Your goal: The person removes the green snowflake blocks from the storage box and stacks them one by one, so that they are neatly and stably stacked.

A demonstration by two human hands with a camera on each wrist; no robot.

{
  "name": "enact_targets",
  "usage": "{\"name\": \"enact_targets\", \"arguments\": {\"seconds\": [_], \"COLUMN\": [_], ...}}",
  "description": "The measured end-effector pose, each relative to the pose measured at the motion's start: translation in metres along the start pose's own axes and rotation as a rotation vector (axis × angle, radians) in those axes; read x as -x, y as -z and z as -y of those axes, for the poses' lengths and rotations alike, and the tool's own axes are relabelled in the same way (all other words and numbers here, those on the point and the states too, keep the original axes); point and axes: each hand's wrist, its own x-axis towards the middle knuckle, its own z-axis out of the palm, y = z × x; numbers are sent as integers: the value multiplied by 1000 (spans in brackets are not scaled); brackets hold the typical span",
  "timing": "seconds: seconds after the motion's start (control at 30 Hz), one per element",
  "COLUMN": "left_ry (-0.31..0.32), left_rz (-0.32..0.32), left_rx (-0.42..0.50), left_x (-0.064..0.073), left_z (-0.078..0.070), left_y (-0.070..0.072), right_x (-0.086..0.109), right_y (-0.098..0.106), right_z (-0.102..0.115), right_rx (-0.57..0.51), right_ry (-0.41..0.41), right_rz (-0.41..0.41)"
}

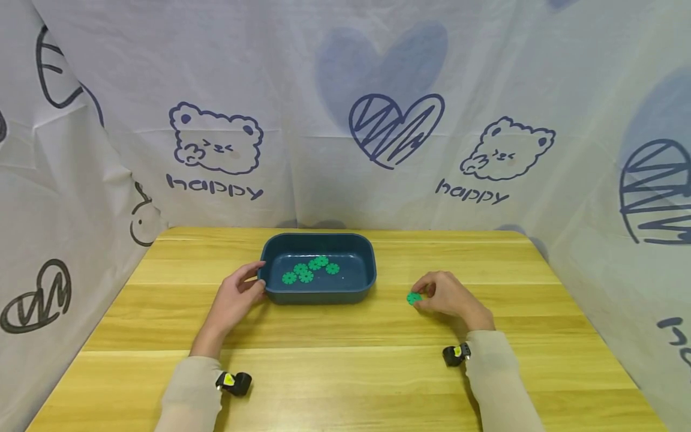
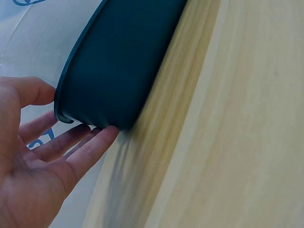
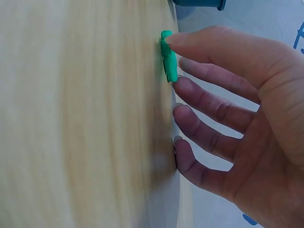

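My left hand (image 1: 237, 297) holds the left end of a dark blue plastic bin (image 1: 318, 296). In the left wrist view its thumb touches the rim, with other fingertips (image 2: 112, 133) against the end wall. Several green notched snowflake discs (image 1: 306, 276) lie flat on the bin's floor, two of them overlapping. Right of the bin, my right hand (image 1: 445, 294) pinches one more green snowflake disc (image 1: 413, 298) by its edge, low over the table. Seen edge-on in the right wrist view, this disc (image 3: 168, 59) has the thumb on it, and the remaining fingers are bent below.
The light wooden table (image 1: 345, 372) reaches back to a white curtain (image 1: 318, 180) printed with bears, hearts and the word "happy". More of this cloth hangs along both sides. A small black camera (image 1: 234, 383) sits on the left wrist, and another black camera (image 1: 456, 354) on the right.
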Motion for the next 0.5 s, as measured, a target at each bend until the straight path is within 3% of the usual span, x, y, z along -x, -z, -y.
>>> {"name": "enact_targets", "arguments": {"seconds": [0.3,0.5], "left_ry": [1,-3], "left_rz": [4,2], "left_rx": [6,7], "left_x": [-2,-3], "left_z": [2,3], "left_y": [-2,-1], "right_x": [0,-7], "right_y": [2,9], "right_z": [3,24], "right_rx": [-5,-14], "right_ry": [1,98], "right_rz": [-20,-84]}}
